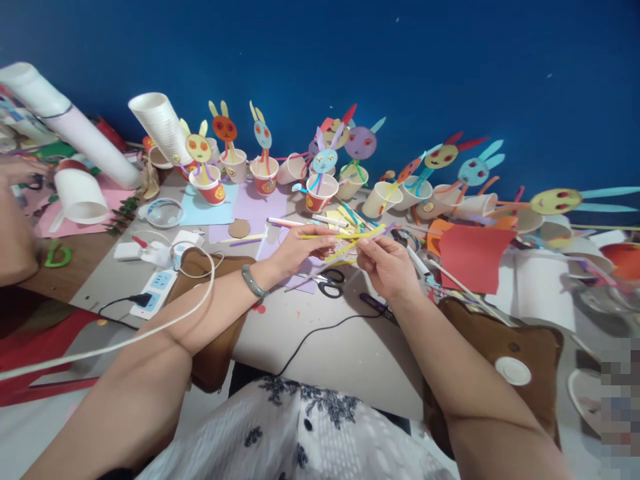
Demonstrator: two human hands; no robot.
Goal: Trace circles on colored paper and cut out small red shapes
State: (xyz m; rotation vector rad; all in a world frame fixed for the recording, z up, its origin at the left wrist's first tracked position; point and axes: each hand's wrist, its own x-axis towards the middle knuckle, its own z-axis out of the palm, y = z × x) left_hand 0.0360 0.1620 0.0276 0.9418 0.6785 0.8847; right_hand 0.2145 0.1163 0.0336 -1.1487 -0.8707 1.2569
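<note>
My left hand [303, 250], with a bracelet at the wrist, pinches a thin yellow straw [345, 236] that points right. My right hand [387, 263] is closed, with thumb and fingertips pressed around the straws' right part, where yellow and purple ends stick out. A second yellow length slants down-left from it; whether it is joined to the first I cannot tell. Just below my hands lie black-handled scissors [330, 289] on the table. Behind stand paper cups [320, 200] bearing paper rabbit figures with round heads [326, 161] and straw limbs.
At left are a power strip [156, 293] with plugs and a white cable [213, 267] arching over my left forearm. Another person's arm [15, 220] is at the far left. Red paper [475, 257] and a brown cushion [530, 373] lie right; a cup stack [159, 123] leans behind.
</note>
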